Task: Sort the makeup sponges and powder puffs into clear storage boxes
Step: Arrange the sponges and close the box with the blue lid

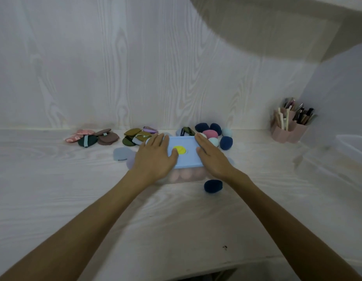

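Left to right on the counter [54,169]: flat powder puffs [91,136] in pinks, browns and dark green, more puffs [135,136] in olive and lilac, then the clear storage box [184,176] dead centre, long axis running left-right, blue lid [184,157] with a yellow spot on top. Left hand [155,157] lies flat on the lid's left end, fingers straight, gripping nothing; right hand [210,155] flat on the right end, same. Both equally near, box straight ahead. Pale pink pieces show through the box wall, type unclear. Behind right: round sponges [214,132] in navy, pink, light blue; one navy sponge [213,185] loose near the box's front right corner. Far right: brush holder [287,124], then another clear box [342,157], blurred.
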A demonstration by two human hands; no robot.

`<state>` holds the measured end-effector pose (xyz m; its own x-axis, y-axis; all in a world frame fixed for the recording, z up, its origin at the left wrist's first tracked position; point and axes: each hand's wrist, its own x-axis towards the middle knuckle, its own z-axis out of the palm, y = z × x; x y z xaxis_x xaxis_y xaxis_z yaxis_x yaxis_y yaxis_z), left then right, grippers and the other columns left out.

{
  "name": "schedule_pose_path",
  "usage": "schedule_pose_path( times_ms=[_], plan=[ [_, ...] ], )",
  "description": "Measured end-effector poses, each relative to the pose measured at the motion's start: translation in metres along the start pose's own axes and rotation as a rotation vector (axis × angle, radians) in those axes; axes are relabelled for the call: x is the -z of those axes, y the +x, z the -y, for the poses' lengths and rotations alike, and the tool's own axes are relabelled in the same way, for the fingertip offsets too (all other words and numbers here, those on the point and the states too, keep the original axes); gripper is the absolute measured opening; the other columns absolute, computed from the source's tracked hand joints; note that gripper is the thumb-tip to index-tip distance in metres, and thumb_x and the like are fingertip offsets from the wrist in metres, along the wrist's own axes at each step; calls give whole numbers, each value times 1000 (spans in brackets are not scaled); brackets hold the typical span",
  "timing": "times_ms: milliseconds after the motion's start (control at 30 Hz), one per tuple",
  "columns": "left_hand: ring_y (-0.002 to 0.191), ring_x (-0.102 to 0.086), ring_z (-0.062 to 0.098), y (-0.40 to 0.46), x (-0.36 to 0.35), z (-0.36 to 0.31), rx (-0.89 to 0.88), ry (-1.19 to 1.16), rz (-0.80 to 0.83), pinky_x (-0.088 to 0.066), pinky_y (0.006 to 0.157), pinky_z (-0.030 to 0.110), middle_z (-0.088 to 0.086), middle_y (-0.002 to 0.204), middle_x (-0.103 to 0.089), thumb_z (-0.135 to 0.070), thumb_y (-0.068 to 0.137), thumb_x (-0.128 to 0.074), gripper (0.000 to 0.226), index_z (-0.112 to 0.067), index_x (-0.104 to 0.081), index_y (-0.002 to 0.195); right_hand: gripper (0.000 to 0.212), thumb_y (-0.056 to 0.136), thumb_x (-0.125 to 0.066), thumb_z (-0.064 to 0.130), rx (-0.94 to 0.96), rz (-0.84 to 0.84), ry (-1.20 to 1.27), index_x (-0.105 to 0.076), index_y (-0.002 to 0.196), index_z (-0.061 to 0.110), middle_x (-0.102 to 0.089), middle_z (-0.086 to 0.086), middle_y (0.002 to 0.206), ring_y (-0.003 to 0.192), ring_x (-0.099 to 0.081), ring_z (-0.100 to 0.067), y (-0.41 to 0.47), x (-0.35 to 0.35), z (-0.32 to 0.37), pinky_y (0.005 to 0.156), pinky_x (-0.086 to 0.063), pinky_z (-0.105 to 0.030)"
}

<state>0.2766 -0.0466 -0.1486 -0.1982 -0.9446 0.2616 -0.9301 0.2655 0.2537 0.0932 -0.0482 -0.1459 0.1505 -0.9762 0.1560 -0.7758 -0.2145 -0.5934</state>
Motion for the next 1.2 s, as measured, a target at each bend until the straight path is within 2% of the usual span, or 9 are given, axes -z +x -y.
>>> schedule_pose_path(
  times_ms=[133, 300, 433, 600, 733, 900, 1033, 1133, 1200],
  plan=[
    [144, -17, 21, -1, -1, -2, 21, -28, 5, -20, 116, 36, 8, 156, -22, -60, 79, -5, 88, -8, -23, 148, 48, 103, -27, 22, 28, -32, -101, -18, 150, 18, -12, 2, 159, 141, -24, -12, -1, -2, 0, 105, -23, -16],
    [143, -21, 18, -4, 5, -2, 62, -294, -58, -21, 114, 32, 5, 155, -25, -44, 94, -46, 61, -12, -33, 145, 53, 100, -37, 28, -80, -101, -23, -19, 148, 16, -18, -5, 154, 127, -41, -22, -3, -2, 8, 97, -38, -28],
    [124, -47, 22, -20, 26, 5, 229, -485, -195, -39, 91, 31, 3, 132, -52, -47, 92, -48, 52, -16, -46, 133, 38, 97, -41, 37, -339, -114, 176, -54, 111, 5, -55, -8, 106, 86, -52, -16, -3, 17, 16, 79, -43, -30],
    [90, -48, 19, -39, 50, 20, 347, -319, 163, -32, 72, 28, 5, 104, -59, -47, 97, -36, 44, -12, -55, 116, 24, 97, -49, 24, -501, 86, 182, -52, 107, 2, -58, -8, 93, 73, -56, -14, -9, 39, 34, 60, -47, -20],
    [75, -44, 18, -49, 58, 27, 312, -386, 216, -28, 54, 27, -2, 70, -42, -42, 92, -45, 32, -15, -44, 76, 15, 95, -51, 14, -412, 93, 213, -56, 83, 7, -55, -2, 80, 66, -53, -11, -13, 44, 50, 56, -47, -18],
    [79, -59, 27, -60, 102, 73, 264, -507, 46, -44, 71, 34, 12, 87, -65, -52, 58, -39, 63, -4, -64, 90, 20, 94, -56, 20, -219, 60, 408, -65, 105, 7, -64, 3, 87, 78, -61, -7, -11, 49, 93, 68, -53, -20],
    [78, -56, 31, -75, 135, 132, 397, -512, -145, -44, 74, 35, 17, 87, -68, -44, 61, -41, 52, -12, -68, 91, 30, 93, -57, 24, -115, 122, 478, -68, 106, 0, -71, -12, 99, 80, -61, -13, 11, 11, 145, 79, -56, -35],
    [83, -58, 34, -92, 153, 186, 545, -490, -206, -47, 80, 39, 22, 93, -66, -40, 61, -43, 42, -11, -65, 81, 19, 90, -59, 30, -135, 184, 525, -67, 90, 13, -67, -8, 88, 74, -59, -16, 33, -36, 188, 51, -47, -21],
    [84, -57, 31, -103, 160, 219, 634, -489, -243, -47, 81, 43, 28, 101, -65, -37, 58, -45, 36, -14, -62, 79, 18, 88, -61, 30, -154, 253, 563, -65, 83, 13, -66, -7, 81, 72, -62, -19, 51, -78, 215, 57, -49, -18]
  ],
)
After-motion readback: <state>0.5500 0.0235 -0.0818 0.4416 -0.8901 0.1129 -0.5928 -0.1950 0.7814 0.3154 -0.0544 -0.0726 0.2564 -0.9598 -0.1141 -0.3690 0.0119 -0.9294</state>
